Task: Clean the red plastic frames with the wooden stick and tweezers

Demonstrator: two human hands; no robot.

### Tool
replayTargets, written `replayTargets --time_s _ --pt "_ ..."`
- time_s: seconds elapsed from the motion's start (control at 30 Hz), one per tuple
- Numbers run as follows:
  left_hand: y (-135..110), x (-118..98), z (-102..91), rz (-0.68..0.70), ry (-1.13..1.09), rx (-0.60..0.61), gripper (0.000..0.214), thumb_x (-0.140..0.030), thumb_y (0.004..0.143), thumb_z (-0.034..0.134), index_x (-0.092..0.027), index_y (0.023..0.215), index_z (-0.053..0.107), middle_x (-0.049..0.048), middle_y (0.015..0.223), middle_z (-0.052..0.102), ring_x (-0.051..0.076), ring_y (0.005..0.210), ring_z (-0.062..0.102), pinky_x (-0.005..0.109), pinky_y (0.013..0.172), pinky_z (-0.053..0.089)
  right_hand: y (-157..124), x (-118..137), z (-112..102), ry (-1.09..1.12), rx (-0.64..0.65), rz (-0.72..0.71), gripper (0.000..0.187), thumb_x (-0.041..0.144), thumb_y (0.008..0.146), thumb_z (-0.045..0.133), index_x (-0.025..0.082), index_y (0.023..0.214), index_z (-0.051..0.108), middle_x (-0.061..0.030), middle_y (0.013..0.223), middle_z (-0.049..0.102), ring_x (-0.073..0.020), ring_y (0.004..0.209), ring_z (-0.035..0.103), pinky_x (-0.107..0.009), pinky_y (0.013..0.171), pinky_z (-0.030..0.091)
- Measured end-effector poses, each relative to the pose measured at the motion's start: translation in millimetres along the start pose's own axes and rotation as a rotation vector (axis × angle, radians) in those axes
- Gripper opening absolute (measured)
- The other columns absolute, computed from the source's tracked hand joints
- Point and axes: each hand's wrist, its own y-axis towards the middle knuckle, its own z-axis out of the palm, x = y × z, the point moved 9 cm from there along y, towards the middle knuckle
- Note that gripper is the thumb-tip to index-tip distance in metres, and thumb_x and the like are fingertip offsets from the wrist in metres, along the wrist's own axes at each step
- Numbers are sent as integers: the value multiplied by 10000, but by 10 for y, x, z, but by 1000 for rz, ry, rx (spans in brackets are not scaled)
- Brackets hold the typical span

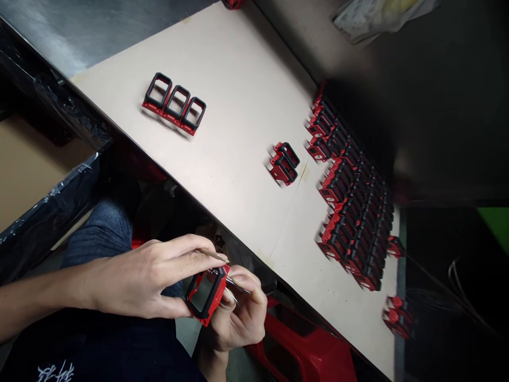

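My left hand (147, 276) comes in from the left with its back up. Its thumb and fingers close on a red-and-black rectangular frame (217, 300) with an open middle. A thin brown strip (212, 255) lies along its fingertips; I cannot tell what it is. My right hand (242, 313), below and to the right, is curled round a slim metal tool (237, 285), perhaps tweezers. The tool reaches the frame's upper right edge, and its tip is partly hidden. Both hands are over my lap, in front of the table edge.
On the pale board (234, 106) stand three joined frames (175, 103), a pair of frames (284, 163) and a dense block of similar frames (353, 201). More red parts (397, 317) lie at its far edge. A red stool (302, 345) is under the table; black plastic (51, 185) hangs left.
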Motion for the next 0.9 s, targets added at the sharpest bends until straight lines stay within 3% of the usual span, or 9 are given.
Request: replayTargets --time_s 0.6,0.8,0.9 --pt "-39 63 14 -57 -24 -11 541 -152 927 707 -130 1445 552 170 1427 617 232 1245 686 310 1046 589 17 -5 32 -33 -41 44 53 201 1017 634 179 1060 657 -42 872 648 -172 759 666 -265 577 560" --pt "-25 57 -8 -58 -61 -34 582 -116 907 711 -178 1459 535 149 1460 606 231 1292 663 329 1100 567 0 -97 -213 43 -309 22 83 212 975 711 168 1040 685 -27 852 589 -147 696 590 -227 477 492" --pt "-23 43 -5 -44 -44 -31 579 -104 905 711 -155 1455 537 167 1458 605 244 1293 662 338 1090 577 -9 -53 -192 9 -190 -20 148 212 964 726 178 1101 683 -42 887 617 -188 791 635 -268 518 547"
